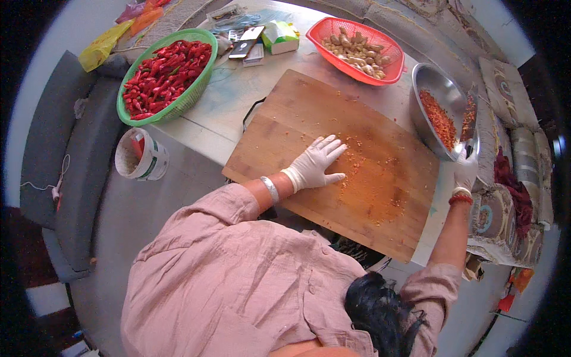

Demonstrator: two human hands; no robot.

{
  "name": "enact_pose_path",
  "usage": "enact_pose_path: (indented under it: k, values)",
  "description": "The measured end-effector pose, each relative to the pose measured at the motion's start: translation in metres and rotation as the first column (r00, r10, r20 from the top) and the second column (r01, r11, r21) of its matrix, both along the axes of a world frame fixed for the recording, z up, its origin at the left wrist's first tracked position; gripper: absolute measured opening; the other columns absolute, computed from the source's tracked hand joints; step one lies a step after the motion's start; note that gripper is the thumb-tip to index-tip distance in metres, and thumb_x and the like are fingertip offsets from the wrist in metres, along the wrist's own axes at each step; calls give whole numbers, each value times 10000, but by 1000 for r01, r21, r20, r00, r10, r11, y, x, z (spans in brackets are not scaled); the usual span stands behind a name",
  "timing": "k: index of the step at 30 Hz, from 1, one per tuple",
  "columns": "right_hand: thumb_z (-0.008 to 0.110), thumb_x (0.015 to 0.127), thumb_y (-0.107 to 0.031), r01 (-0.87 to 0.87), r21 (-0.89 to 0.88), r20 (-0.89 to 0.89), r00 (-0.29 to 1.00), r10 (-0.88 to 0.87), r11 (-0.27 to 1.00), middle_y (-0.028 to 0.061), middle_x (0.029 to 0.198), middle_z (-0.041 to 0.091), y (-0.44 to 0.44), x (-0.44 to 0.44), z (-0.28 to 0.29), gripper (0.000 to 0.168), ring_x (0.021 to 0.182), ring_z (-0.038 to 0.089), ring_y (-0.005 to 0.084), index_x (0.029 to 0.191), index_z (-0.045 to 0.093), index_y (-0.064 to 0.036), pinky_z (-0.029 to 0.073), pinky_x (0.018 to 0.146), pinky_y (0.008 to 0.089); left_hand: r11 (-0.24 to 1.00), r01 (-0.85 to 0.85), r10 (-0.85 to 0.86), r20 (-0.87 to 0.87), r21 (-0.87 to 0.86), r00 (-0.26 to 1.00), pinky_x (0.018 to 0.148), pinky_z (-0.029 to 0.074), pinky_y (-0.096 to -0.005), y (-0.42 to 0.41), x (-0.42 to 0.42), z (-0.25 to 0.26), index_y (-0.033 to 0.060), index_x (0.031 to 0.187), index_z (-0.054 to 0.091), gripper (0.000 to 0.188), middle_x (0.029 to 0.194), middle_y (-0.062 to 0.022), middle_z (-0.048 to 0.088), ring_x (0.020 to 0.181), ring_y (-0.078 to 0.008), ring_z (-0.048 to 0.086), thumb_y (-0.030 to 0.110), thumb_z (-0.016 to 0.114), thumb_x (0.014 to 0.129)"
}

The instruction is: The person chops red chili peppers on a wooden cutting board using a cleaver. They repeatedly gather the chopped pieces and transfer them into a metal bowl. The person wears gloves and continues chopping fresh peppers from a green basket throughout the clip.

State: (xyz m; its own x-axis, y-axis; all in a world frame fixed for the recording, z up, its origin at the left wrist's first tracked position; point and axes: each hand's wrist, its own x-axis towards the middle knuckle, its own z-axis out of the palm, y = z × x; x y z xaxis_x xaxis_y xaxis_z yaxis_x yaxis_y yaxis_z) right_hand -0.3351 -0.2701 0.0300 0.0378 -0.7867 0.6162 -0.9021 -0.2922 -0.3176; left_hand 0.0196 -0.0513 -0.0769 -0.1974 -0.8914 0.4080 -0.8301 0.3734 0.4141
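Note:
My left hand (316, 163), in a white glove, lies palm down on a wooden cutting board (308, 107) with its fingers spread and nothing in it. Red and yellow chopped bits (357, 166) and an orange stain mark the board around and right of the fingertips. At the far right my gloved right hand (465, 172) grips the dark handle of a knife, probably a cleaver (468, 118). Its blade stands steeply at the right rim of a steel bowl (421, 78), with chopped red bits stuck to it. Chopped red chili (438, 119) lies inside the bowl.
A green basket (187, 105) holds whole red chilies (167, 76). Ginger (357, 51) fills part of a red basket (319, 35). A phone (247, 42) and a tissue pack (281, 38) lie at the back. A white bucket (156, 160) stands left of the table.

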Motion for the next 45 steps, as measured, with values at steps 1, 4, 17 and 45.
enact_pose_path:
  k: [1,4,17,45]
  values:
    - [518,891,-255,-24,134,96,995,11,991,184,866,628,6,-2,6,362,724,612,304,1133,522,14,463,629,382,1000,-5,5,7,-7,1000,1058,261,-456,0,0,0,28,1300,416,681,1323,-195,423,1266,-351,351,464,586,806]
    - [532,902,-244,-142,421,461,884,-76,896,4,715,562,33,1,20,246,480,477,69,1001,560,-21,364,401,244,999,-11,11,19,-33,1000,1058,263,-451,0,1,-3,29,1300,417,679,1323,-193,424,1265,-342,356,463,586,805]
    - [506,927,-193,-756,112,965,-73,-253,645,12,786,504,183,19,-2,228,573,421,62,1090,511,-34,342,465,171,996,4,-5,-9,-93,1000,1045,268,-462,-3,0,-4,34,1252,466,600,1289,-194,456,1245,-356,372,392,620,796]
    - [484,914,-156,-772,240,945,46,-325,588,-19,676,515,305,75,-49,118,511,457,49,880,531,-53,362,463,186,833,546,-548,266,89,793,1084,90,-518,31,-111,76,68,1420,221,825,1478,-150,196,1376,-329,138,603,420,825]
